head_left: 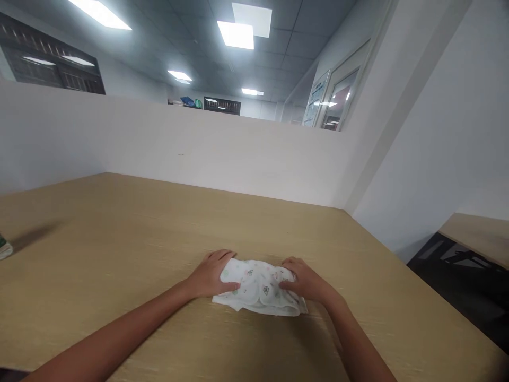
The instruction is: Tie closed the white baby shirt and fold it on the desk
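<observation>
A folded white cloth printed with small green, pink and dark figures lies on the wooden table in front of me. It looks like a small baby garment, though the folds hide its full shape. My left hand grips its left end, thumb on top and fingers round the far left edge. At the right end my right hand holds it the same way, its thumb pressed on the print. A layered, loose edge of the cloth faces me.
The wooden table meets a low white partition at the back. Part of a green and white object shows at the far left edge. Another table stands at the right, beyond a white wall.
</observation>
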`<action>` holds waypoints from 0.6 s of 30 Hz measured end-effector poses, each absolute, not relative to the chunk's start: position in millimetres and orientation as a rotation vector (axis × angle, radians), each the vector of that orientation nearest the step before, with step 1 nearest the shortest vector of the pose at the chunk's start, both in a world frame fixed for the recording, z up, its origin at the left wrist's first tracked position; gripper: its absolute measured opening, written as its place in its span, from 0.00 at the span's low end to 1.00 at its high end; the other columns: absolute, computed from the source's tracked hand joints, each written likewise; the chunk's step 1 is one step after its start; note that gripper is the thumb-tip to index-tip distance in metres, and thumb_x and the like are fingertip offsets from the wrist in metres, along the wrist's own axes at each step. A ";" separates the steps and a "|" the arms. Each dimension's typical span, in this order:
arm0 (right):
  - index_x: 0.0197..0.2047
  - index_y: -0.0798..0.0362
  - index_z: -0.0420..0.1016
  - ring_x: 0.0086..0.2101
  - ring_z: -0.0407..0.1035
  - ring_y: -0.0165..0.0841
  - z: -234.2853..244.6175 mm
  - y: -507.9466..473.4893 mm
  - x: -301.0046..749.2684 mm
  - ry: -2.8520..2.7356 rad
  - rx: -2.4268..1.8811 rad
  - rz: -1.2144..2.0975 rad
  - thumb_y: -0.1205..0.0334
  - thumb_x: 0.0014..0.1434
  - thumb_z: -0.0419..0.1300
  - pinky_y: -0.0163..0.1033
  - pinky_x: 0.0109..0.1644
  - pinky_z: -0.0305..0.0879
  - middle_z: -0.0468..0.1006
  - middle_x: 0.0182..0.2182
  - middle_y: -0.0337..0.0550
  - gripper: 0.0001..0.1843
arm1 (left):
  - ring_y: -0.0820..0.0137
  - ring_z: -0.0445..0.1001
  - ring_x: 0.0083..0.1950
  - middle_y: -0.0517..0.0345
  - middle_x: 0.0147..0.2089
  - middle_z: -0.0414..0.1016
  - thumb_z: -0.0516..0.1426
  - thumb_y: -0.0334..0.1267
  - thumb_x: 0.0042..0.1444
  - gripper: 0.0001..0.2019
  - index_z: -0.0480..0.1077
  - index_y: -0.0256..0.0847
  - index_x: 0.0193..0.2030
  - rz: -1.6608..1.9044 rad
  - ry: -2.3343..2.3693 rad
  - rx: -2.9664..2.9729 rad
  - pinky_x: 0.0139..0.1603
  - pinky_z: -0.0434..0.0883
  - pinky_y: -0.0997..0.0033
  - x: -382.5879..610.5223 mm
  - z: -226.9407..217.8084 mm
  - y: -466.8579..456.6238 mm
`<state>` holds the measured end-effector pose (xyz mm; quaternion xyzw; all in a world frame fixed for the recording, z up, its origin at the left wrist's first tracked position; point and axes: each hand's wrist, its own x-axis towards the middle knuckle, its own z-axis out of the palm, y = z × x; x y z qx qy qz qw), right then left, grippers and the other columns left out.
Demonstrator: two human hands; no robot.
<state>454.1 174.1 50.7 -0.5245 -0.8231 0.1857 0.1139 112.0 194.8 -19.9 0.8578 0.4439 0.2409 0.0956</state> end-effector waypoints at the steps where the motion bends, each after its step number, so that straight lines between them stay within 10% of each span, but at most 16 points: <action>1: 0.49 0.54 0.78 0.52 0.66 0.43 52.5 173.0 455.1 -2.407 -1.546 0.549 0.58 0.57 0.67 0.43 0.58 0.60 0.74 0.50 0.48 0.17 | 0.54 0.62 0.67 0.46 0.67 0.64 0.62 0.59 0.57 0.36 0.65 0.42 0.67 0.737 1.309 2.531 0.68 0.60 0.53 112.0 -18.3 195.2; 10: 0.41 0.55 0.74 0.43 0.65 0.37 47.7 172.8 444.9 -2.282 -1.527 0.227 0.70 0.55 0.59 0.38 0.46 0.58 0.74 0.41 0.45 0.09 | 0.63 0.71 0.46 0.58 0.43 0.74 0.58 0.33 0.54 0.10 0.72 0.42 0.44 0.974 1.333 2.439 0.51 0.63 0.61 119.0 -9.3 196.8; 18: 0.41 0.54 0.71 0.47 0.61 0.38 72.4 162.0 446.7 -2.197 -1.069 0.026 0.77 0.53 0.53 0.43 0.54 0.57 0.69 0.44 0.44 0.14 | 0.62 0.65 0.52 0.52 0.50 0.70 0.52 0.27 0.58 0.10 0.67 0.41 0.45 1.211 1.087 2.679 0.55 0.62 0.61 103.3 19.6 193.2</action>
